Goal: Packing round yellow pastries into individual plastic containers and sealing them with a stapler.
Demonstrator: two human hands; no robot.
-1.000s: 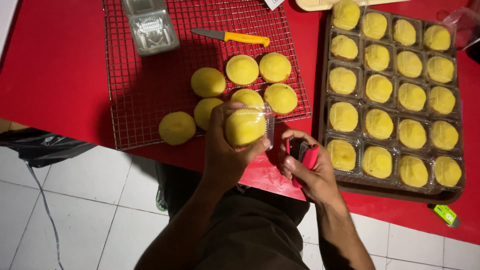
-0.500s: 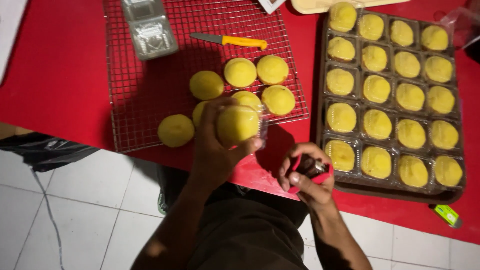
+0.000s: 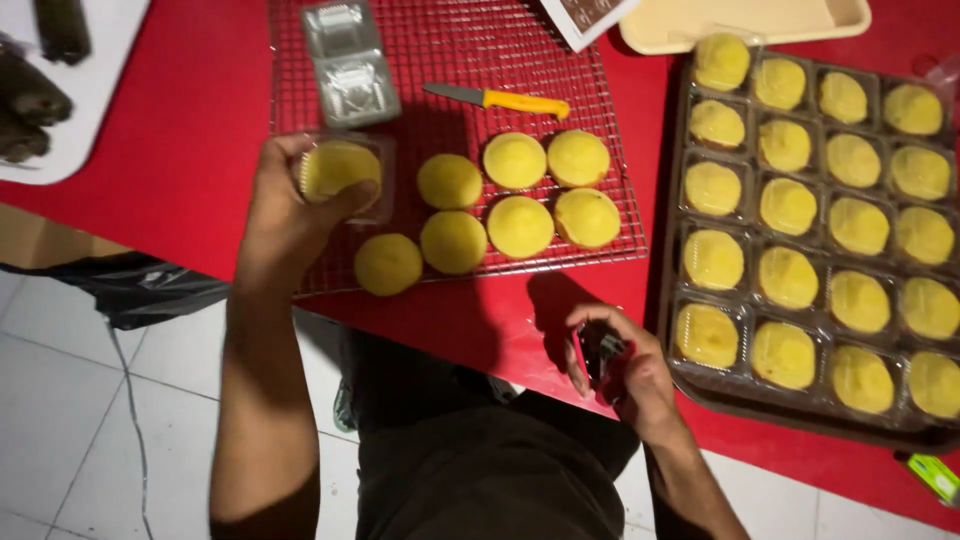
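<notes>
My left hand grips a clear plastic cup with a round yellow cake in it, held over the left part of the wire cooling rack. Several bare yellow cakes lie on the rack to its right. My right hand is near the table's front edge, closed around a small dark red object that I cannot make out. It sits just left of the dark tray.
The dark tray holds several yellow cakes in clear cups. An orange-handled knife and empty clear cups lie on the rack. A cream tray is at the back, a white tray at far left, and tiled floor lies below.
My left hand has carried the cupped cake from in front of me leftward onto the rack's left side. My right hand has shifted slightly right, still holding the small object.
</notes>
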